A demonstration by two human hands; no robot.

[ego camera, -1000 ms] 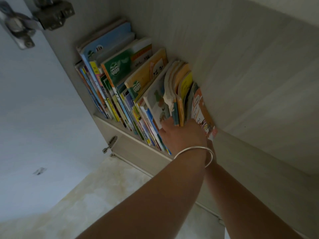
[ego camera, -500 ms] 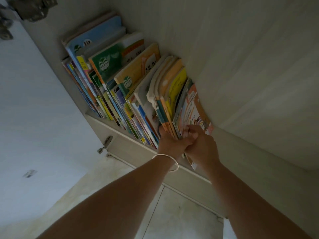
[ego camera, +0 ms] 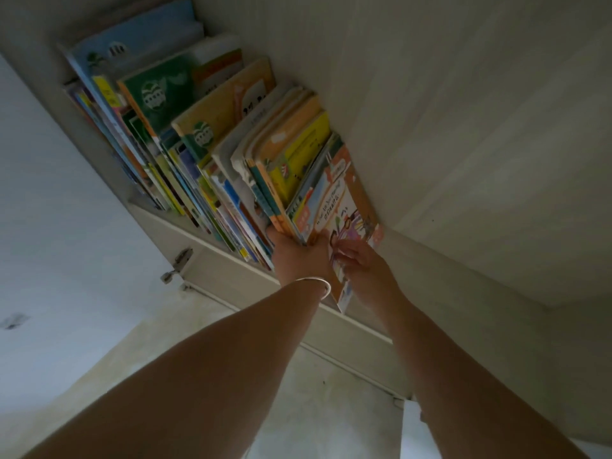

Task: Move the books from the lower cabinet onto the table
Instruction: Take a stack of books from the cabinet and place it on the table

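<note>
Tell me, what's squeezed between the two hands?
In the head view, the orange picture book, pulled partway off the shelf, sits between the left hand and the right hand.

Tight quarters up at the shelf: the row of books [ego camera: 205, 140] is packed spine to spine, leaving no gap for fingers on the far side of the left hand [ego camera: 299, 256]. Just beyond the right hand [ego camera: 361, 270], the cabinet's side panel [ego camera: 463, 127] walls things off, with the orange-covered book [ego camera: 341, 207] leaning right against it. Below both hands the cabinet's front ledge [ego camera: 238, 276] juts across. Back toward the person, open air above the floor [ego camera: 314, 409]; off past the left hand, the open door [ego camera: 43, 226] bounds the space.
</note>
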